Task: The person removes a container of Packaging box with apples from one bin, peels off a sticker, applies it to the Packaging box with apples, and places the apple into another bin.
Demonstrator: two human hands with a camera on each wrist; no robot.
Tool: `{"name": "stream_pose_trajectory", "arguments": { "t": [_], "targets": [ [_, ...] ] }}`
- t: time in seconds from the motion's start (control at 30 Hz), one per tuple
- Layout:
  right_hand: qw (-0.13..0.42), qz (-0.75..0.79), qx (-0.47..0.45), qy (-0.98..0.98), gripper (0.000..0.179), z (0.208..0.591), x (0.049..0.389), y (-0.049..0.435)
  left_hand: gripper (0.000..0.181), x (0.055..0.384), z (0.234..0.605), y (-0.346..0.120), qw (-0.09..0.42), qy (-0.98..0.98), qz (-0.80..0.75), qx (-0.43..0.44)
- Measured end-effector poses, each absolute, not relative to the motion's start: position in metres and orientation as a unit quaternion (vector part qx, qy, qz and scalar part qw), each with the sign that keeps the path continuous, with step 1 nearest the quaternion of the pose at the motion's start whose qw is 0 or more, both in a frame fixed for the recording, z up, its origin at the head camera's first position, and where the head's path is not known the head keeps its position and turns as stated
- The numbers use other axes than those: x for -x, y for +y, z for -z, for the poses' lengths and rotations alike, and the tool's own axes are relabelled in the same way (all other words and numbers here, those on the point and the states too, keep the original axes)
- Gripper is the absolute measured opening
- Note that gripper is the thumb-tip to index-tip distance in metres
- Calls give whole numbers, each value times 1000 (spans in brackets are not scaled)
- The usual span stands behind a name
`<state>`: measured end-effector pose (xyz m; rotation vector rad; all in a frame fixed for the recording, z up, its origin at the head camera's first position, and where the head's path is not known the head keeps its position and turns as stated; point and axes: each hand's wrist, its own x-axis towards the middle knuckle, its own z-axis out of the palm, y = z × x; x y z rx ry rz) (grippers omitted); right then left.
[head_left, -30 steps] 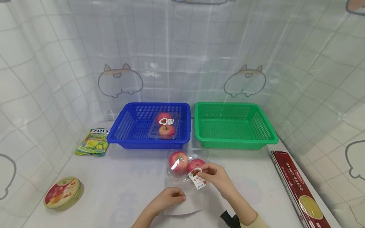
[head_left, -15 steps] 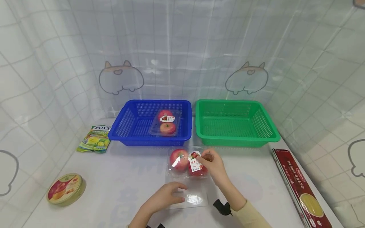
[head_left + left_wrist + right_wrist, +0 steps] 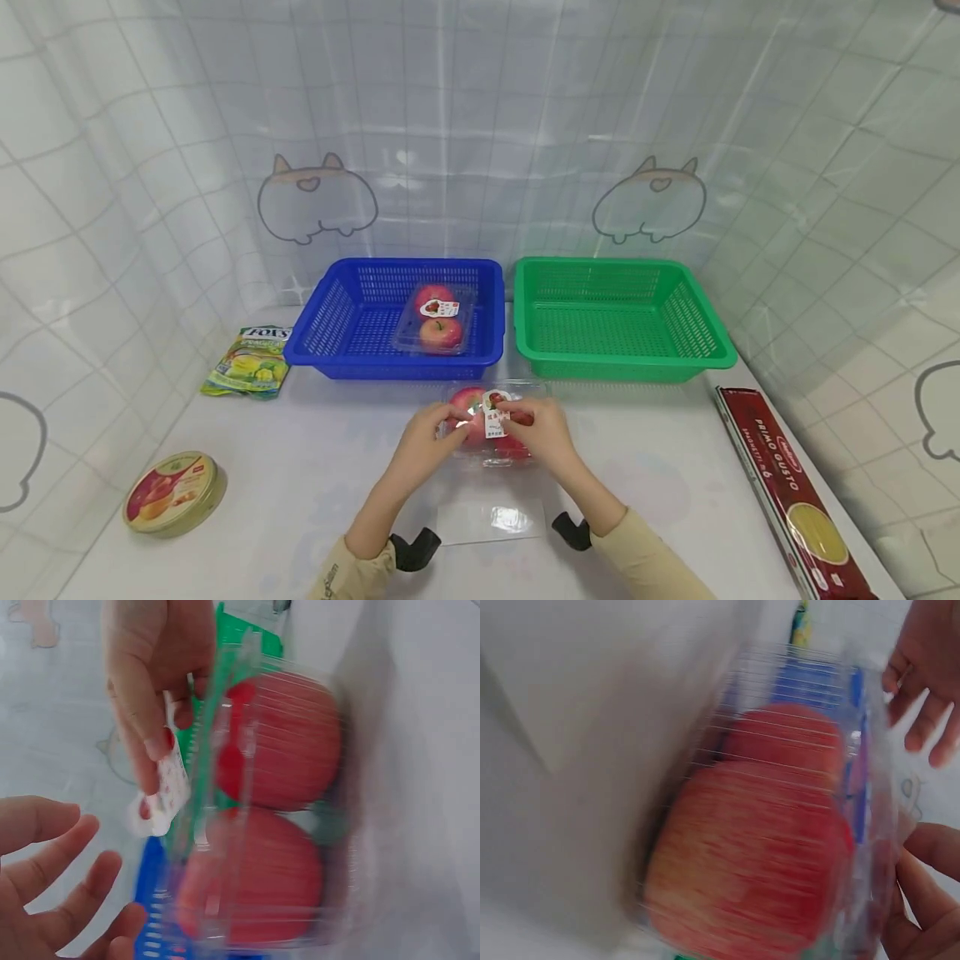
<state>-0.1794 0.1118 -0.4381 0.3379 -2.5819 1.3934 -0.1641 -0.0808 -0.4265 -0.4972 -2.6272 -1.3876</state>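
A clear plastic box (image 3: 491, 458) with red apples (image 3: 281, 742) in it lies on the table in front of the baskets. My right hand (image 3: 547, 432) pinches a white label sticker (image 3: 495, 417) between thumb and finger, over the box lid. The label has a small red picture and red print. At the label's left side is my left hand (image 3: 424, 440), its fingers relaxed and spread, apart from the label in the left wrist view. A white backing sheet (image 3: 480, 521) lies on the table between my forearms, with a shiny patch on it.
Behind the box stand a blue basket (image 3: 337, 364), which holds another labelled apple box (image 3: 408, 337), and a green basket (image 3: 622, 367). A FOX'S candy bag (image 3: 251, 362) and a round tin (image 3: 172, 493) are at left. A red spaghetti box (image 3: 795, 492) lies at right.
My left hand has risen from the backing sheet to the box, its fingers opening. My right hand has carried the label up and left over the lid, turning it nearly upright.
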Motion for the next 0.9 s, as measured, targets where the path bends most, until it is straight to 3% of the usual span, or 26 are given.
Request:
{"name": "stream_pose_trajectory", "arguments": {
  "t": [0.1, 0.2, 0.37, 0.77, 0.9],
  "targets": [
    [118, -409, -122, -897, 24, 443, 180, 109, 10, 170, 439, -78, 132, -864, 445, 194],
    [123, -380, -120, -909, 26, 445, 179, 107, 13, 173, 447, -75, 165, -863, 433, 202],
    [125, -363, -129, -915, 27, 445, 180, 107, 16, 175, 449, -70, 139, -887, 402, 178],
    [164, -265, -162, -936, 28, 448, 181, 106, 26, 185, 452, -60, 130, -934, 292, 161],
    [155, -242, -144, -947, 32, 453, 181, 109, 28, 186, 456, -59, 124, -938, 282, 160]
  ]
}}
